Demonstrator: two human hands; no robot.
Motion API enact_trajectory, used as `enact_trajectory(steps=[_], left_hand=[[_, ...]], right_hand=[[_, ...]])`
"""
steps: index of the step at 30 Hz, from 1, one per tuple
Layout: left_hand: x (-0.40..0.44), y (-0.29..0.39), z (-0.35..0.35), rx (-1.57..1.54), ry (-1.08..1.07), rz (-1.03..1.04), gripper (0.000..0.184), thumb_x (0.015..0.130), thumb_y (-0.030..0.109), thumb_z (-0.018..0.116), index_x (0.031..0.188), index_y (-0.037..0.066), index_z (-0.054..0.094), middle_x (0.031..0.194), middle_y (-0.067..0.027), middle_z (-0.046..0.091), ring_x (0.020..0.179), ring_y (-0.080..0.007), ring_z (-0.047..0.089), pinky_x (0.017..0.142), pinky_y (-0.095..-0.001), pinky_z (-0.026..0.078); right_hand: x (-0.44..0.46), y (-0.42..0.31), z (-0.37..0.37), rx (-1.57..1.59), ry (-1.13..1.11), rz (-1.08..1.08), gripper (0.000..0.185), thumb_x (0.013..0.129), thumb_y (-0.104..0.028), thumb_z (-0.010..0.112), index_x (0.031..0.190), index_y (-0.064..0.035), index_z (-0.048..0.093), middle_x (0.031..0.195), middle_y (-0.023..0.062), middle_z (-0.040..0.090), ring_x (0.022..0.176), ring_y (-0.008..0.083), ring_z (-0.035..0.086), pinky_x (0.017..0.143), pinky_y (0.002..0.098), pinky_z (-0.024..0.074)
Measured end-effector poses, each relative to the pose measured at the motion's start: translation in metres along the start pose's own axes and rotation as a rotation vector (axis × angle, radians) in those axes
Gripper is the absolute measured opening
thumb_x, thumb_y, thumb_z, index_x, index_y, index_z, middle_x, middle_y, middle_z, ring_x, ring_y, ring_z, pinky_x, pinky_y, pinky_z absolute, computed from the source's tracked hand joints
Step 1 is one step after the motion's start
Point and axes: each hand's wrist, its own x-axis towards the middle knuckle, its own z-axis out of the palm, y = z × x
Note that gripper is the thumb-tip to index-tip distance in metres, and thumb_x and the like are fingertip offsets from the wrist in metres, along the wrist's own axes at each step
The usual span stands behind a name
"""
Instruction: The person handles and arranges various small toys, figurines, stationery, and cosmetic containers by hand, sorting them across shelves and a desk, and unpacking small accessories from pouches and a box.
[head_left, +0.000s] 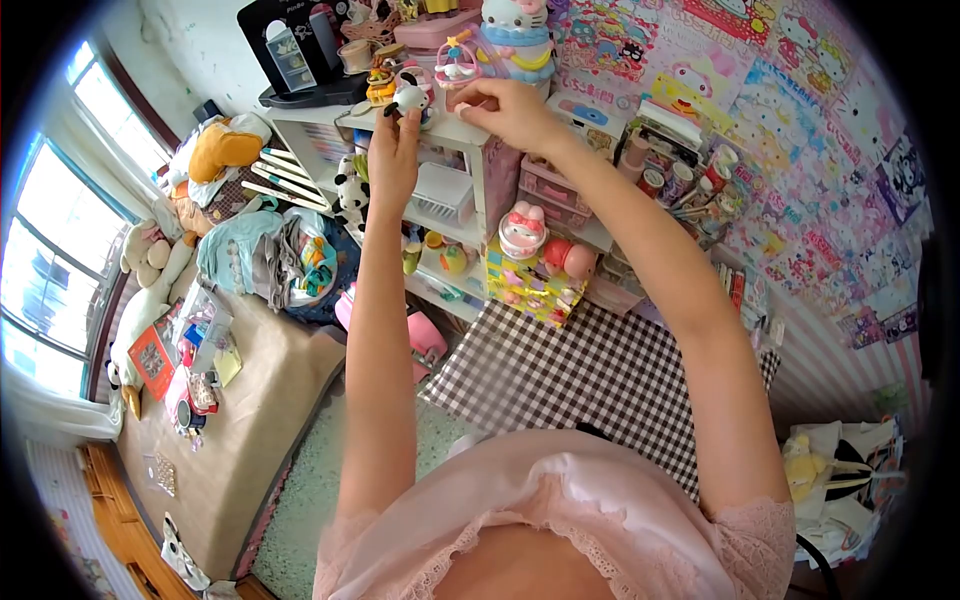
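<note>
On top of the white shelf unit (465, 131), a small white figurine with black ears (412, 97) sits in the fingers of my left hand (394, 150). Just to its right, my right hand (512, 112) is raised over the shelf top with its fingers loosely bent and apart, and nothing shows between them. A pink round-handled toy (457, 66) stands behind that hand. Beside the figurine is a small orange figure (381, 84). The figurine's underside is partly hidden by my left fingers.
A black display stand (290, 60) and a large white kitty figure (516, 40) stand at the back. Pink drawers (553, 195) and a pink bunny container (523, 230) are below on the right. A checkered cloth (560, 370) covers the surface before me; a cluttered bed (240, 400) lies left.
</note>
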Motion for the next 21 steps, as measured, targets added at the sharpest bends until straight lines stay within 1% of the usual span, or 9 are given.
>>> enact_trajectory(steps=[2,5,7,9,10,11,14,18,21], left_hand=[[0.002,-0.003,0.000,0.003,-0.006,0.013,0.032,0.092,0.030,0.050,0.101,-0.001,0.052,0.077,-0.0026,0.055,0.066,-0.0096,0.044,0.059,-0.0250,0.038],[0.002,-0.002,0.001,-0.002,-0.001,0.003,0.033,0.092,0.030,0.050,0.101,-0.002,0.052,0.078,-0.0024,0.055,0.067,-0.0094,0.044,0.060,-0.0248,0.038],[0.001,0.003,0.005,-0.052,-0.008,0.025,0.033,0.092,0.031,0.050,0.103,-0.001,0.053,0.079,-0.0015,0.055,0.068,-0.0094,0.044,0.062,-0.0244,0.038],[-0.002,0.007,0.004,-0.171,0.030,-0.069,0.033,0.093,0.030,0.049,0.105,0.000,0.053,0.080,-0.0001,0.055,0.070,-0.0090,0.045,0.064,-0.0237,0.039],[-0.004,0.009,0.002,-0.108,0.026,-0.111,0.033,0.094,0.030,0.047,0.107,0.000,0.054,0.089,-0.0017,0.060,0.076,-0.0083,0.051,0.067,-0.0226,0.041],[-0.007,0.010,0.005,-0.111,0.021,-0.107,0.033,0.094,0.030,0.047,0.107,0.000,0.054,0.089,-0.0017,0.060,0.076,-0.0083,0.051,0.067,-0.0226,0.041],[-0.028,0.049,0.017,-0.403,-0.178,-0.100,0.034,0.095,0.028,0.045,0.112,-0.002,0.051,0.110,-0.0087,0.061,0.088,-0.0141,0.063,0.069,-0.0209,0.044],[-0.045,0.073,0.041,-0.670,-0.352,-0.301,0.036,0.094,0.027,0.046,0.114,-0.003,0.046,0.105,-0.0105,0.059,0.091,-0.0223,0.064,0.069,-0.0253,0.051],[-0.050,0.067,0.061,-0.907,-0.436,-0.422,0.034,0.092,0.024,0.051,0.113,-0.002,0.046,0.105,-0.0111,0.058,0.092,-0.0225,0.064,0.068,-0.0245,0.051]], right_hand=[[-0.007,0.004,-0.009,0.716,-0.128,0.266,0.023,0.088,-0.017,0.055,0.108,-0.0066,0.060,0.103,0.0075,0.062,0.087,0.0124,0.061,0.073,0.0243,0.0485],[-0.030,-0.008,-0.023,0.948,-0.075,0.336,0.021,0.089,-0.014,0.053,0.105,-0.0022,0.060,0.098,0.0042,0.064,0.085,0.0093,0.061,0.070,0.0205,0.0487],[-0.041,-0.008,-0.030,0.952,-0.069,0.358,0.023,0.090,-0.016,0.053,0.108,-0.0032,0.058,0.098,0.0050,0.064,0.084,0.0100,0.061,0.071,0.0207,0.0490],[-0.053,-0.007,-0.038,0.977,-0.103,0.406,0.025,0.092,-0.016,0.048,0.113,-0.0020,0.055,0.103,0.0061,0.061,0.090,0.0111,0.060,0.077,0.0219,0.0482],[-0.060,-0.006,-0.042,0.976,-0.095,0.408,0.025,0.092,-0.016,0.048,0.113,-0.0020,0.055,0.103,0.0061,0.061,0.090,0.0111,0.060,0.077,0.0219,0.0482],[-0.067,-0.004,-0.046,1.039,-0.076,0.422,0.025,0.092,-0.015,0.050,0.112,-0.0022,0.056,0.102,0.0056,0.061,0.090,0.0110,0.060,0.077,0.0219,0.0480],[-0.087,-0.001,-0.054,1.101,-0.016,0.468,0.026,0.089,-0.014,0.055,0.112,-0.0026,0.055,0.102,0.0049,0.060,0.090,0.0108,0.059,0.079,0.0219,0.0476],[-0.119,0.000,-0.064,1.071,0.105,0.511,0.031,0.085,-0.012,0.060,0.115,-0.0031,0.053,0.105,0.0040,0.058,0.092,0.0105,0.057,0.081,0.0219,0.0471],[-0.146,-0.002,-0.070,1.055,0.159,0.554,0.033,0.086,-0.013,0.060,0.116,-0.0032,0.051,0.105,0.0034,0.057,0.094,0.0104,0.056,0.083,0.0220,0.0463]])
